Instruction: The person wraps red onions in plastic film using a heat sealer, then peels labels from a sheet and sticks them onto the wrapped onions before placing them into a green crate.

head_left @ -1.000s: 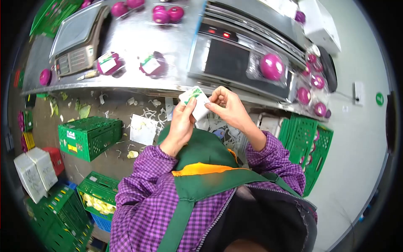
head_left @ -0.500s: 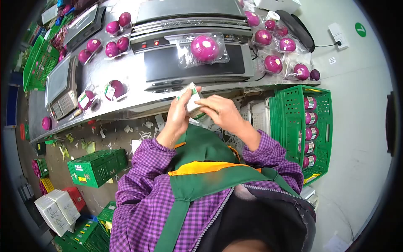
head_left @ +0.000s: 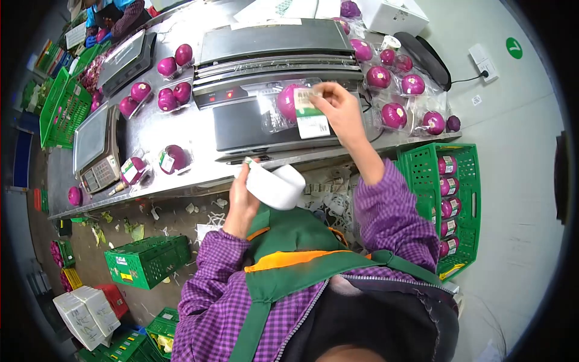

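My right hand (head_left: 339, 107) pinches a green and white label (head_left: 311, 116) by its upper edge, in front of a wrapped purple onion (head_left: 288, 102). That onion lies in clear film on the dark plate of the wrapping machine (head_left: 226, 123) and is partly hidden by the label. Below the table edge, my left hand (head_left: 242, 199) grips a roll of white label backing (head_left: 278, 186), whose loose strip loops toward my apron.
Wrapped onions lie left and right of the machine. A scale (head_left: 96, 148) stands at the left. At the right is a green crate (head_left: 429, 163) holding labelled onions. Another green crate (head_left: 148, 260) sits on the floor. A co-worker's sleeve (head_left: 128, 17) shows at the top left.
My right hand has left the roll and moved up to the onion with a label. My left hand has moved down and left with the roll. The camera view has shifted slightly.
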`<action>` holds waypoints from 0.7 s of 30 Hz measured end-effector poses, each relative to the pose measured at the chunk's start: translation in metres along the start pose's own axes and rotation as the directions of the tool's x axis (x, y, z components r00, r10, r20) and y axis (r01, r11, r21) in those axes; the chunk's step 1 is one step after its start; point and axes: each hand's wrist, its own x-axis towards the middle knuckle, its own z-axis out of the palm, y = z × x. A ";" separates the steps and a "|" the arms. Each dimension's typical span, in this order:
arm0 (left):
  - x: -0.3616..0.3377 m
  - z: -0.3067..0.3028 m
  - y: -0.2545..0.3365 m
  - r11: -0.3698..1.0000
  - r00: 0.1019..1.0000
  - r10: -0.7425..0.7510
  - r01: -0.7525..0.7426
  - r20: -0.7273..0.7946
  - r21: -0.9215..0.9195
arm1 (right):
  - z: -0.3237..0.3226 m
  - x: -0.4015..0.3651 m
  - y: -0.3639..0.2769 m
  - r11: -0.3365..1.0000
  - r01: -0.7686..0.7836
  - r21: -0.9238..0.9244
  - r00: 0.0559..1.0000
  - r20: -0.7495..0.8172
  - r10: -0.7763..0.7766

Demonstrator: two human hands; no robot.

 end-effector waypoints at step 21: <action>-0.031 0.121 -0.061 0.961 0.951 0.077 -0.151 0.300 0.232 | -0.047 -0.127 0.000 0.976 -0.162 -0.146 0.982 0.069 0.174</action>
